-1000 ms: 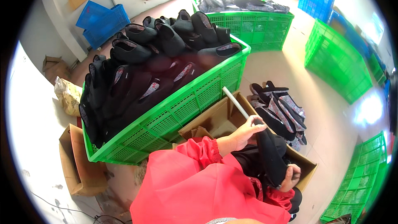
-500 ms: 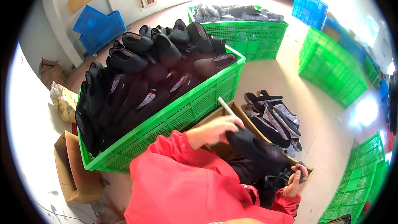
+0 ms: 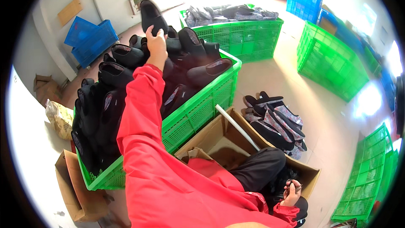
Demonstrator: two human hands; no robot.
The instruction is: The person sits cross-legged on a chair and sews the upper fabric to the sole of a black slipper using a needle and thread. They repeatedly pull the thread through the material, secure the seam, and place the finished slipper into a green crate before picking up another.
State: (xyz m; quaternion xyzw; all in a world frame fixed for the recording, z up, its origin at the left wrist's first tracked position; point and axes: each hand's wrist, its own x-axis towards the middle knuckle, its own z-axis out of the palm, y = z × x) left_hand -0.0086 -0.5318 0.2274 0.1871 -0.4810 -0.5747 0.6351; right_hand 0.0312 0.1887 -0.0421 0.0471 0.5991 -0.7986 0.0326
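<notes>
My left hand reaches out over the heaped shoes and grips a black slip-on shoe by one end, its other end pointing up. Beneath it, many black shoes with flowered linings fill a large green crate. My right hand stays low by my knee, fingers closed round a small dark thing too unclear to name. In front of me stands an open cardboard box, with a white rod slanting across it.
Flowered black shoe pieces are stacked on the floor beyond the box. Another green crate of grey patterned pieces stands behind. More green crates line the right. Blue crates lean by the wall. A cardboard box sits at the left.
My left hand has carried the black shoe from above the cardboard box up and left, over the heap in the green crate. My right hand remains low by my knee.
</notes>
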